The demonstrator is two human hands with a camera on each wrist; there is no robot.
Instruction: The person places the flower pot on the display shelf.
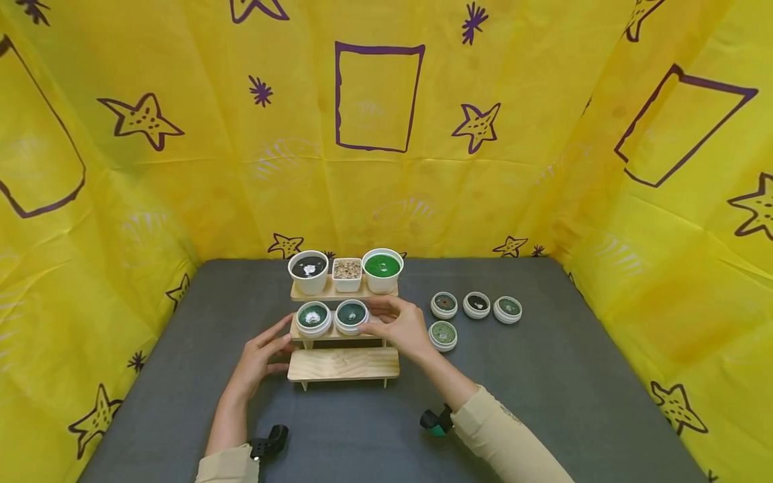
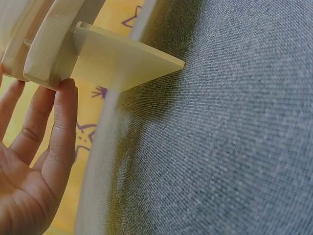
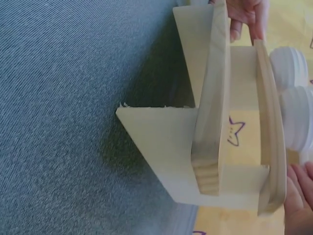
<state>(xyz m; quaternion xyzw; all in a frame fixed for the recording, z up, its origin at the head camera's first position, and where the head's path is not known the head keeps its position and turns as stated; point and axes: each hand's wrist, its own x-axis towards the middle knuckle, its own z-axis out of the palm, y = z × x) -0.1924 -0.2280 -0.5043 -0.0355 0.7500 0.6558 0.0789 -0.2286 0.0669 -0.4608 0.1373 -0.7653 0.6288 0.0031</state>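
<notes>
A wooden three-step stand (image 1: 344,363) carries two white jars of dark green contents on its middle step, the left jar (image 1: 313,316) and the right jar (image 1: 351,314). My left hand (image 1: 256,362) is at the stand's left end; in the left wrist view its fingertips (image 2: 66,88) touch the wooden edges. My right hand (image 1: 401,327) reaches in from the right, thumb and fingers spread beside the right jar. In the right wrist view, that hand (image 3: 299,198) is at the step's end, with a small gap between it and the jar.
On the top step stand a cup of black contents (image 1: 308,270), a square cup of bits (image 1: 347,274) and a bright green cup (image 1: 382,270). Several small jars, including a pale green one (image 1: 443,335), lie right of the stand. Yellow patterned cloth (image 1: 386,201) encloses the grey table (image 1: 543,402).
</notes>
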